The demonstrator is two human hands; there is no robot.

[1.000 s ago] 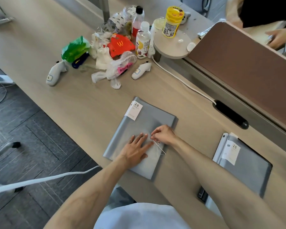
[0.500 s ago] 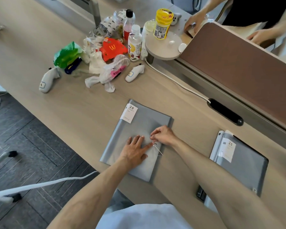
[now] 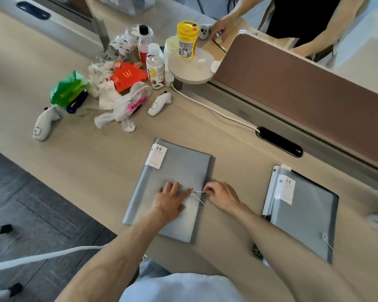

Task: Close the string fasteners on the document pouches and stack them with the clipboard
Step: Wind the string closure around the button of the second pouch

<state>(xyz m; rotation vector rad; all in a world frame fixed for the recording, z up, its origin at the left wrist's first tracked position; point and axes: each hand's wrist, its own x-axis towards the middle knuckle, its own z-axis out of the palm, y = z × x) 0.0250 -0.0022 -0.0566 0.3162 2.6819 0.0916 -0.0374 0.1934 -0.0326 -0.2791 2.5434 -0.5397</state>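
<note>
A grey document pouch (image 3: 179, 166) with a white "20" label lies flat on the wooden desk in front of me. My left hand (image 3: 170, 201) presses flat on it, fingers spread. My right hand (image 3: 222, 196) pinches the white string (image 3: 198, 196) at the pouch's right edge; the string loops from the fastener under my left fingertips. A second grey pouch (image 3: 303, 214) lies to the right on top of a dark board, its string fastener (image 3: 325, 238) hanging loose near the lower corner.
A heap of plastic bags, a red carton (image 3: 127, 76), bottles and two white controllers (image 3: 43, 125) sits at the back left. A brown divider (image 3: 292, 83) with a white cable (image 3: 214, 110) runs along the far edge. Another person's hands work behind it.
My right hand has drawn the string out to the right of the fastener. My left hand stays flat on the pouch. The view has tilted up a little.
</note>
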